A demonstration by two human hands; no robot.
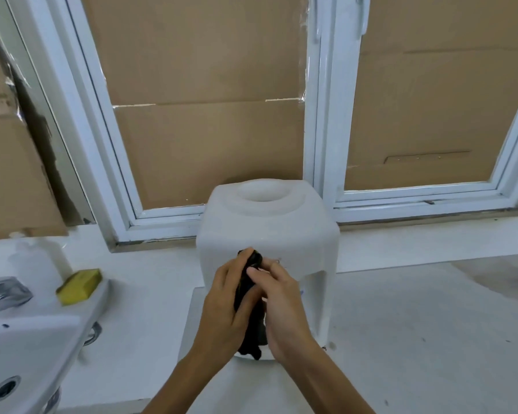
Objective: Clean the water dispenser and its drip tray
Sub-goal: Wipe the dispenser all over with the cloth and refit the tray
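A white tabletop water dispenser [281, 231] stands on the counter below the window, its round top opening bare of any bottle. A black cloth [250, 297] hangs bunched in front of its face. My left hand [225, 306] grips the cloth from the left. My right hand [284, 306] holds it from the right, thumb and fingers pinching the upper part. Both hands cover the taps and most of the drip tray; only a white curved rim [266, 358] shows below the cloth.
A white sink [27, 348] with a chrome tap [3, 294] sits at the left. A yellow sponge [80, 286] lies on its ledge beside a clear bottle [36, 261]. Cardboard covers the window panes [210, 115]. The grey countertop [431, 339] stretches right.
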